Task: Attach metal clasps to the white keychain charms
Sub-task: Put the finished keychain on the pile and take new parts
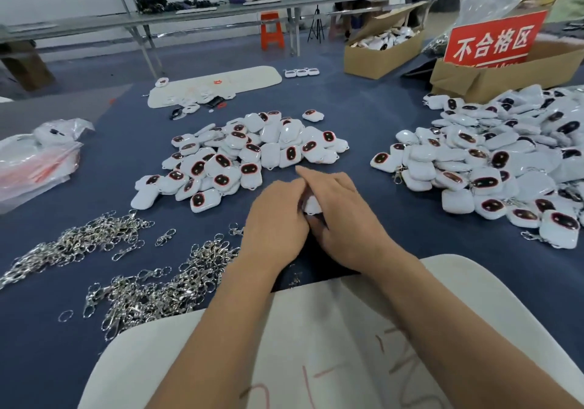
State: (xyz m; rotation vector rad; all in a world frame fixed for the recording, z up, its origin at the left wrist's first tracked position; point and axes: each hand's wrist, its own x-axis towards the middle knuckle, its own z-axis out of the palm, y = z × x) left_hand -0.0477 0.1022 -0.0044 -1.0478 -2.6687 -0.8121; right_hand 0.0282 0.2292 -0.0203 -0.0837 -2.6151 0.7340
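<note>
White charm (pixel 312 203) between hands, blue table (pixel 395 244)

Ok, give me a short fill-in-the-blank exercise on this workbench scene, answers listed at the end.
1. Both hands, the left hand and the right hand, meet over one white ____ between them.
2. The loose metal clasps lie on the person's ____ side.
3. The sign standing in the cardboard box is coloured ____.
4. The table cover is coloured ____.

Missing words: charm; left; red; blue
</note>
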